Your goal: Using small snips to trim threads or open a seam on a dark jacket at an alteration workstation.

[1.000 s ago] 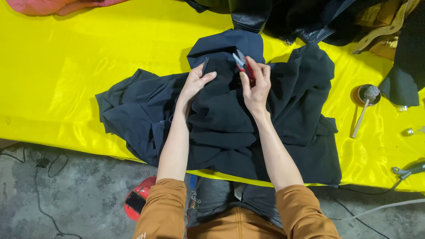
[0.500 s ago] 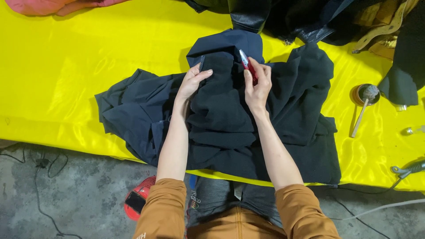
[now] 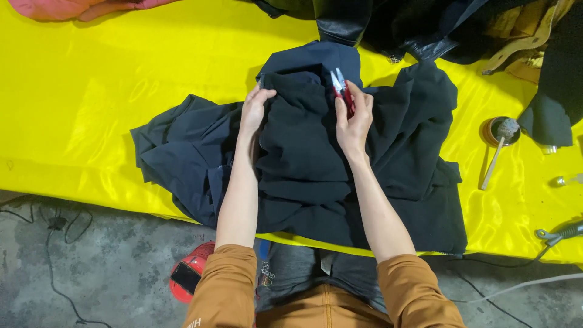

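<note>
1. A dark navy garment (image 3: pixel 316 158) is spread in a rumpled heap on the yellow cloth-covered table (image 3: pixel 121 91), near its front edge.
2. A fold near the collar is pinched by the left hand (image 3: pixel 254 109), fingers curled shut on the fabric.
3. Small red-handled snips (image 3: pixel 341 91) are gripped in the right hand (image 3: pixel 354 121), blades up, just above the cloth.
4. Off to the right, a round brush (image 3: pixel 498 146) is seen lying well apart.
</note>
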